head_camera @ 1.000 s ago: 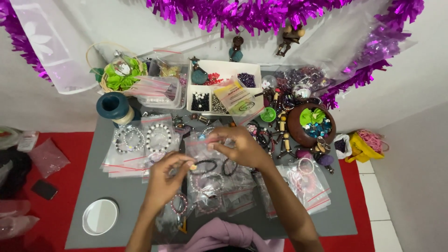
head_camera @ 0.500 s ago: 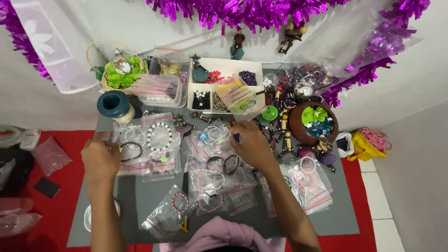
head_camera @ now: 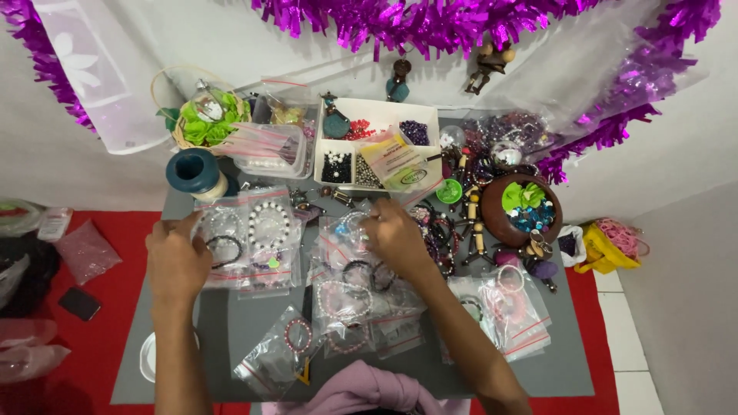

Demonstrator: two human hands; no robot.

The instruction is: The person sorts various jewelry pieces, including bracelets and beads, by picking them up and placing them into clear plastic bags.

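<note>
Head view: a grey tabletop (head_camera: 231, 338) full of little clear bags with bead bracelets.
Left hand (head_camera: 177, 257): rests on a bag with a black bracelet (head_camera: 224, 247) near the left edge; fingers curl on the bag and pin it flat.
Right hand (head_camera: 396, 238): fingers pinch a small bag (head_camera: 347, 229) mid-tabletop, lifting it off the pile.
Bead box (head_camera: 377, 146): at the far edge, within easy reach.
</note>
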